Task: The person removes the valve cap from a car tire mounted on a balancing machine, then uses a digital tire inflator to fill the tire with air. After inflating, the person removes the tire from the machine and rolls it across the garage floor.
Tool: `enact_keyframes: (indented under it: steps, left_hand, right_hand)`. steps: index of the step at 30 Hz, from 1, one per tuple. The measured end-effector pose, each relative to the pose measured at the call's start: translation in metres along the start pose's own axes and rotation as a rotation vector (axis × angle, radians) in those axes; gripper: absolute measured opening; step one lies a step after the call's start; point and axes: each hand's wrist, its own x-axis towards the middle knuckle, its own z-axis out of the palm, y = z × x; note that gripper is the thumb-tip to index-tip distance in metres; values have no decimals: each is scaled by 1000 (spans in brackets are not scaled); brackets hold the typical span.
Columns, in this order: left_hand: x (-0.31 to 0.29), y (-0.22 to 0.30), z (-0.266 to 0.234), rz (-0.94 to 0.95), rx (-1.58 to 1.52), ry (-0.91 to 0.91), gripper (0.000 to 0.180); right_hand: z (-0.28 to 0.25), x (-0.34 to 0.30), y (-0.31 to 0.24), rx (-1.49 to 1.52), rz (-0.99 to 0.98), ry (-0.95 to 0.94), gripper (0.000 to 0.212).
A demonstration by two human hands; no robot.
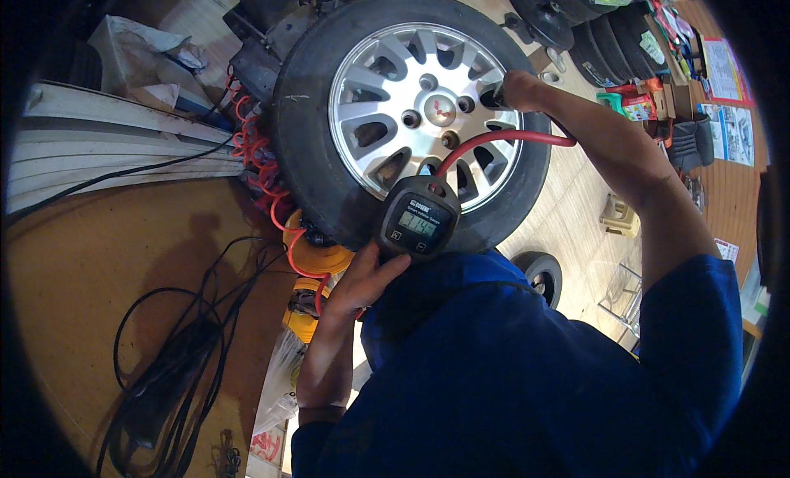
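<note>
A wheel with a silver alloy rim (387, 66) and a black tyre (306, 140) is in front of me, its rim facing up toward me. My left hand (362, 282) grips a black digital tyre inflator gauge (444, 217) from below, its lit screen showing. From the gauge's top a red rubber hose (502, 135) arcs right across the rim and passes behind my right forearm. My right hand (520, 91) is at the rim's right edge, fingers closed around what looks like the hose's air chuck, mostly hidden by the fingers.
A coiled red air line (267, 181) hangs left of the tyre, beside yellow round parts (313, 256). Black cables (164, 379) lie on a brown surface at lower left. Several tyres (617, 46) stand at upper right. A smaller tyre (539, 274) and a beige stool (619, 214) are on the floor.
</note>
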Motion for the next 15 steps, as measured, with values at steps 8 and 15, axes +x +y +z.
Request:
enact_keyframes:
  steps: [8,15]
  left_hand:
    - [4,-2,-4,-59,63,-40,62]
    - [-16,1,-14,185,717,187,67]
  right_hand:
    - [40,40,28,-280,-225,50,12]
    - [-65,-27,-26,-155,-89,45,22]
